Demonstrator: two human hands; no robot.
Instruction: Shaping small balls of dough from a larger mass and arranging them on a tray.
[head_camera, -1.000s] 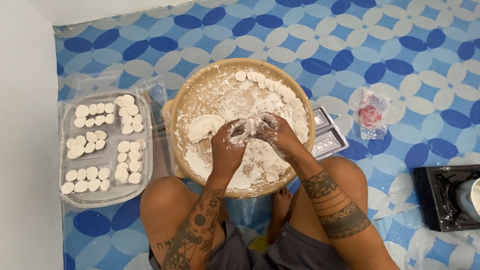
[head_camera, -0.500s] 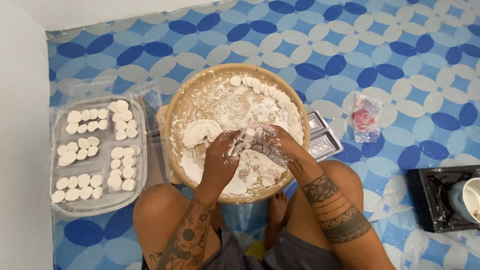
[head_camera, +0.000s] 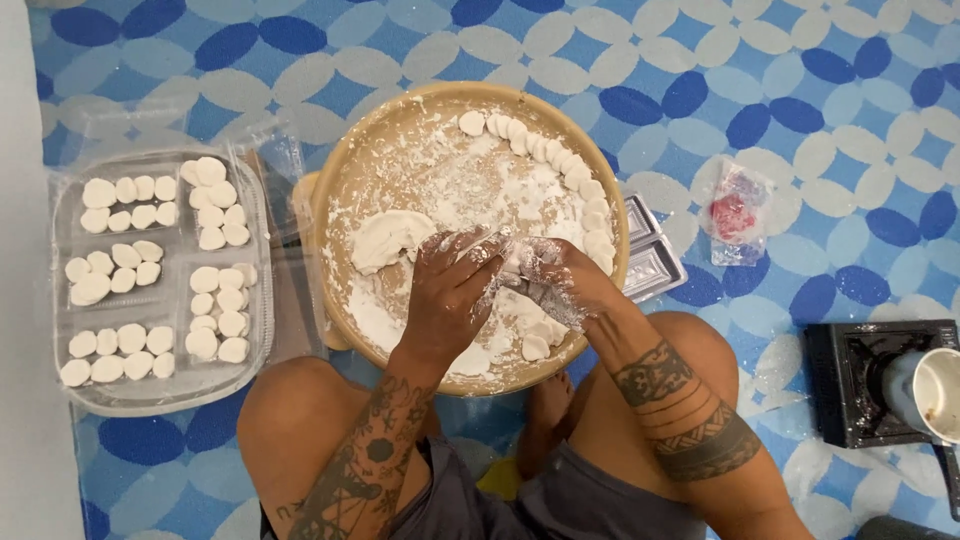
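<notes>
A round wooden tray (head_camera: 340, 160) dusted with flour sits on the floor between my knees. My left hand (head_camera: 450, 295) and my right hand (head_camera: 560, 280), both coated in flour, meet over its middle and pinch a small piece of white dough (head_camera: 503, 262) between the fingertips. A larger lump of dough (head_camera: 388, 238) lies just left of my left hand. Several small flat dough discs (head_camera: 570, 175) line the tray's right rim, and more lie near the front rim (head_camera: 535, 345).
A clear plastic tray (head_camera: 255, 330) with compartments full of white dough discs stands on the left. A metal mould (head_camera: 655, 262) pokes out right of the wooden tray. A small bag with something red (head_camera: 735, 215) lies farther right. A black stove with a pot (head_camera: 925, 385) is at the right edge.
Both hands stay together over the middle of the tray working the small dough piece; the view has shifted slightly, and the hands sit a little lower in the tray.
</notes>
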